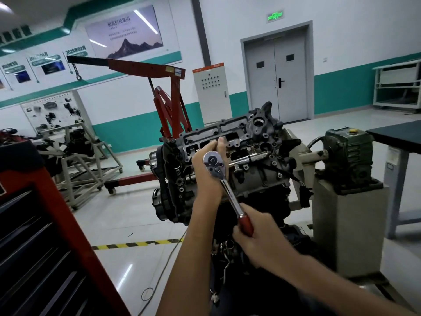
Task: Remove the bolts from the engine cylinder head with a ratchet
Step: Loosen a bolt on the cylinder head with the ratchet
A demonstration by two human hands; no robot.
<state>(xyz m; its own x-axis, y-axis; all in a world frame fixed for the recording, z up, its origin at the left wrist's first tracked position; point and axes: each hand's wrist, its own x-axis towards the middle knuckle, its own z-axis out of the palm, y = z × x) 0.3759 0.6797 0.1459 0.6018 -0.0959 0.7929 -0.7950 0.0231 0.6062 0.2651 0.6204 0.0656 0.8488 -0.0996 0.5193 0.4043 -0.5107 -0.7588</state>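
At frame centre the left hand (pixel 206 166) curls round the head of the ratchet (pixel 224 181), likely steadying it on the cylinder head (pixel 252 135), while the right hand (pixel 259 236) below wraps the red handle (pixel 245 222) for leverage.

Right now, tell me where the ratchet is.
The ratchet is mid-view against the cylinder head, left hand holding its round end, right hand gripping its red handle.

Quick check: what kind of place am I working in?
Likely an automotive training workshop: an engine mounted on a stand, a red engine hoist behind it, and a parts display board at left.
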